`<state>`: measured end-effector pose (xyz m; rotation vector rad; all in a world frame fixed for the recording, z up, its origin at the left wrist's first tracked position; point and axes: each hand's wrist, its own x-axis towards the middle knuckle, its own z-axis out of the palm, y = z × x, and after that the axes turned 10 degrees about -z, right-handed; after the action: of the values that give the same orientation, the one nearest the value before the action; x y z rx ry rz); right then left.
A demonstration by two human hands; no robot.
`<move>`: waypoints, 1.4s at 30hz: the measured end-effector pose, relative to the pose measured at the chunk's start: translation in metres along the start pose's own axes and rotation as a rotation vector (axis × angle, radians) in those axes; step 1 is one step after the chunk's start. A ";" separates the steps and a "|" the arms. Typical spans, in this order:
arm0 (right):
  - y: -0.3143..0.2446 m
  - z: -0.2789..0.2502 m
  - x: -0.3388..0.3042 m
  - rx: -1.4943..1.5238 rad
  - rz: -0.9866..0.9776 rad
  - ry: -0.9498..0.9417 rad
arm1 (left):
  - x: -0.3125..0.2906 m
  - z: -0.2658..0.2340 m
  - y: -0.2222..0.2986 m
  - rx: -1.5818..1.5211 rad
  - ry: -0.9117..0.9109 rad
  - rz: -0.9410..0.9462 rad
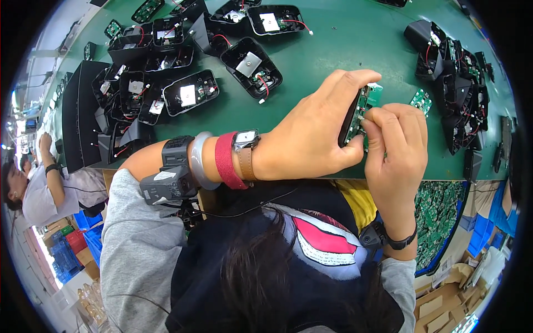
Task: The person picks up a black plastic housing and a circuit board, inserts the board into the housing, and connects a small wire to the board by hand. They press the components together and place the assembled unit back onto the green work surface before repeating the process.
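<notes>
My left hand (308, 133) is wrapped round a black plastic housing (347, 123), tilted on its side above the green table, fingers over its far edge and thumb at its near end. A green circuit board (373, 95) shows at the housing's open side, facing right. My right hand (398, 141) is closed in a pinch against that board, thumb and forefinger together at small pale parts. What lies between these fingertips is too small and hidden to make out. Just beyond my right hand a loose green circuit board (421, 101) lies on the table.
Open black housings (191, 102) with red wires crowd the green table's (338, 53) left side. More black housings (463, 105) are stacked at right. A blue-edged bin holds many circuit boards (438, 216) below the table's right front edge. Another person (55, 188) sits at far left.
</notes>
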<state>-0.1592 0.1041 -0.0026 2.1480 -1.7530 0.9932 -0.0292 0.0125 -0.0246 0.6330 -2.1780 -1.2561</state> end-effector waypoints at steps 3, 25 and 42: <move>0.007 -0.002 0.002 0.019 -0.052 -0.036 | 0.001 0.000 -0.003 -0.045 -0.005 -0.003; -0.002 0.000 -0.009 0.246 0.125 0.130 | 0.003 0.001 -0.004 -0.372 -0.229 -0.057; -0.004 0.003 -0.013 0.435 0.344 0.147 | -0.002 0.002 -0.006 -0.521 -0.202 -0.144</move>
<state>-0.1554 0.1142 -0.0115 1.9568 -2.0214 1.7113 -0.0280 0.0120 -0.0309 0.4639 -1.8544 -1.9424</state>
